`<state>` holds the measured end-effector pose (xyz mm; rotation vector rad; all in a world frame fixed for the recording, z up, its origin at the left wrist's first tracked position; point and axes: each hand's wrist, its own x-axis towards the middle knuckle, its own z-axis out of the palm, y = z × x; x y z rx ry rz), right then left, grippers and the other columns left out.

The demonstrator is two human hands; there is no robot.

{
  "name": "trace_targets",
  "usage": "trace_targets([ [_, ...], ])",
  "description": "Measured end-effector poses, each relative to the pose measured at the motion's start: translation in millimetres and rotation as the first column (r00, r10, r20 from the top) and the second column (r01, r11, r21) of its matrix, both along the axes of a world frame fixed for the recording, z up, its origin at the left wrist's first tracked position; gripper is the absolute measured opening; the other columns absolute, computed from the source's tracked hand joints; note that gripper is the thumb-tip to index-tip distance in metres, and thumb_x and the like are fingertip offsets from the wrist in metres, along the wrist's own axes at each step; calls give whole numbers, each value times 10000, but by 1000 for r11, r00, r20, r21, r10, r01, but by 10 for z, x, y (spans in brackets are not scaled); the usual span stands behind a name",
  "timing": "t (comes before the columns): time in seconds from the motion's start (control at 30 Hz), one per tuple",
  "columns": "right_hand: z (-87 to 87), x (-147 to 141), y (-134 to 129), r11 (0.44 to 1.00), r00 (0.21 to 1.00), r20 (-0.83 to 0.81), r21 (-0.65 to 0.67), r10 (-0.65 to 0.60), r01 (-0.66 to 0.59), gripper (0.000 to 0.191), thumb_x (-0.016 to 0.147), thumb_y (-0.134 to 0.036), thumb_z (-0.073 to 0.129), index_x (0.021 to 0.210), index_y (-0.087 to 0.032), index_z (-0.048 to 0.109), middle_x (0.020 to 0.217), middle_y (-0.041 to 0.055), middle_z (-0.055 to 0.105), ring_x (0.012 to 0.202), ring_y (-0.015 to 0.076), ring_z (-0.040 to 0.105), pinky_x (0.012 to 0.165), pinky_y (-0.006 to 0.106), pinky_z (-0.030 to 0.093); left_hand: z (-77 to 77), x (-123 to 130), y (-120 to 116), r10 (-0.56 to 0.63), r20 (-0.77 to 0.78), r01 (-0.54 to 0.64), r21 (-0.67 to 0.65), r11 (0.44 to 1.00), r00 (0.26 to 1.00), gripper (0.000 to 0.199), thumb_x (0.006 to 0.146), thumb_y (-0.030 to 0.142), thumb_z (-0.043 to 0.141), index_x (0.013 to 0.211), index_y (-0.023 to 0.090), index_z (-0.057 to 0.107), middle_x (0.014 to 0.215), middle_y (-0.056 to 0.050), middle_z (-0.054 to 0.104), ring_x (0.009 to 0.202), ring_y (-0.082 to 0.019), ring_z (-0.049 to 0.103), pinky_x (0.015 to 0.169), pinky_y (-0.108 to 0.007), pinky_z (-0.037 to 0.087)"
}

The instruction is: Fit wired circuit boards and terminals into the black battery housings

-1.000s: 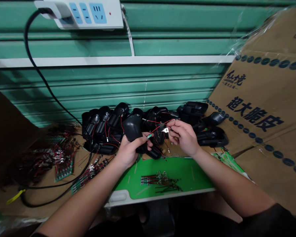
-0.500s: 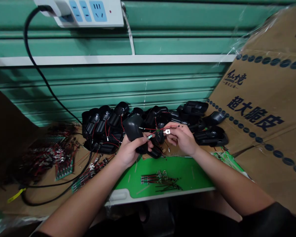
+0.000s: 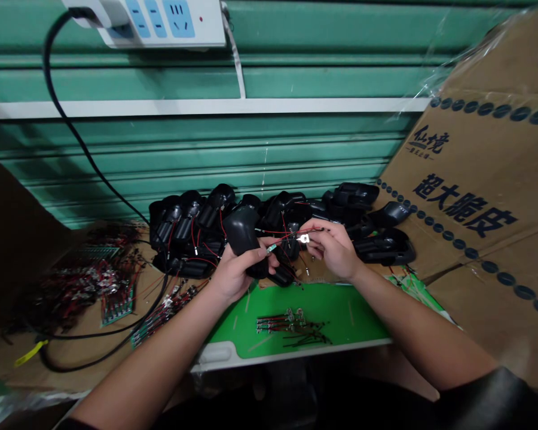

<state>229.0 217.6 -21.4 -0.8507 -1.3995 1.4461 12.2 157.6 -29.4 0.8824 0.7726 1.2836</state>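
Your left hand (image 3: 235, 272) clenches a black plastic housing (image 3: 242, 230) against the palm, its fingertips pinching a small green circuit board (image 3: 271, 248). Your right hand (image 3: 334, 249) grips thin red wires (image 3: 287, 232) between thumb and forefinger, with a bright metal terminal (image 3: 303, 238) showing just past the fingertips. The wires run almost level from one hand to the other, their long axis crossing in front of you; the board lies nearer the left hand, the terminal nearer the right. Both hands work above the cardboard-covered bench (image 3: 78, 352), just in front of a heap of black housings (image 3: 192, 224). A green cutting mat (image 3: 327, 310) below them carries a few wired terminals (image 3: 280, 321).
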Motion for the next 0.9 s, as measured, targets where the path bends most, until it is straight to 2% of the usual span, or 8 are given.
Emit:
trace_targets([
  [0.1, -13, -7, 8, 999, 1000, 2, -23, -25, 25, 394, 732, -466, 703, 900, -113, 656, 612, -40, 404, 500, 36, 295, 460, 184, 245, 20, 18, -9, 10, -20, -10, -8, 1000, 1000, 395, 651, 351, 958, 892, 91, 784, 779, -106, 755, 648, -173, 719, 587, -260, 608],
  [0.23, -56, 7, 18, 999, 999, 12, -7, -37, 37, 394, 736, -461, 721, 907, -113, 649, 714, 10, 529, 513, 34, 335, 457, 184, 247, 34, 41, -11, 28, -36, -28, 15, 1000, 999, 377, 626, 340, 974, 746, 75, 733, 950, -135, 793, 647, -168, 724, 569, -274, 614],
  [0.4, -101, 62, 23, 993, 998, 47, 111, 29, -34, 309, 831, -407, 682, 895, -106, 661, 736, 9, 527, 527, 42, 393, 485, 194, 277, 33, 42, -7, 38, -37, -39, -28, 999, 999, 393, 646, 344, 956, 849, 92, 732, 730, -102, 737, 634, -183, 719, 594, -273, 617],
  [0.6, -86, 76, 27, 958, 981, 168, 285, -94, 43, 289, 886, -375, 597, 887, -106, 702, 702, 13, 561, 541, 54, 411, 525, 203, 293, 42, 40, -3, 36, -32, -36, -17, 999, 999, 383, 651, 335, 946, 861, 102, 726, 766, -102, 750, 644, -177, 716, 592, -272, 611],
  [0.7, -70, 129, 65, 901, 939, 284, 429, -194, 56, 302, 942, -346, 555, 891, -113, 741, 657, 15, 568, 574, 74, 446, 595, 214, 343, 38, 25, 3, 30, -31, -29, 6, 1000, 999, 353, 681, 335, 927, 861, 102, 732, 771, -104, 749, 649, -174, 714, 597, -269, 603],
  [0.8, 32, 266, 147, 824, 868, 388, 564, -311, 44, 310, 941, -318, 529, 881, -113, 755, 699, 35, 638, 608, 87, 496, 648, 226, 366, 41, 4, 5, 47, -20, -46, 19, 999, 999, 350, 684, 336, 923, 870, 103, 740, 766, -102, 748, 638, -172, 710, 602, -271, 594],
  [0.87, 165, 415, 212, 797, 797, 504, 602, -334, -47, 301, 908, -311, 529, 846, -107, 740, 770, 51, 691, 643, 88, 529, 685, 228, 378, 49, -3, 5, 66, -9, -66, 14, 998, 998, 354, 668, 334, 930, 852, 105, 734, 775, -100, 751, 629, -171, 707, 602, -274, 592],
  [0.9, 246, 506, 240, 804, 730, 608, 578, -311, -139, 292, 886, -307, 529, 815, -109, 730, 689, 34, 640, 600, 79, 473, 666, 228, 347, 55, -3, 5, 78, -6, -77, 11, 997, 997, 356, 658, 335, 935, 834, 105, 727, 783, -99, 754, 623, -170, 705, 599, -276, 590],
])
